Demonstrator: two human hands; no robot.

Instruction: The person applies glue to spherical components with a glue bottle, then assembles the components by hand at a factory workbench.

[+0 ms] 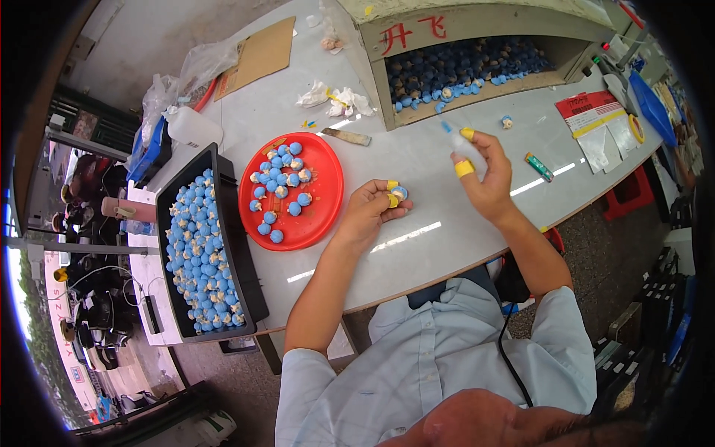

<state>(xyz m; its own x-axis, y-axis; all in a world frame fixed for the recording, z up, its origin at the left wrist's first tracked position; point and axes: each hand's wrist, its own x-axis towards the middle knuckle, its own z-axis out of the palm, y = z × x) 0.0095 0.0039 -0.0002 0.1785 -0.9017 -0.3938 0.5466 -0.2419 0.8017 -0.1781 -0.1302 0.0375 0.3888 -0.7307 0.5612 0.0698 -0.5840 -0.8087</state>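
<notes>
My left hand (370,208) pinches a small blue-and-cream ball-shaped piece (400,193) between thumb and fingertips, low over the table. To its right, my right hand (488,176) is raised, gripping a translucent squeeze bottle (466,150) with a blue tip (446,127) that points up and left, away from the piece. Yellow tape wraps the thumb and a fingertip on each hand. Left of my left hand lies a round red plate (322,212) with several similar blue pieces. Beyond it, a black tray (252,294) is heaped with more of them.
A box-like cabinet (477,26) at the back is open in front, with many blue pieces inside. Around the table lie a flat blade-like tool (347,136), crumpled tissue (350,102), a green tube (539,167), a loose piece (506,122), a white jug (192,127) and cardboard (257,56).
</notes>
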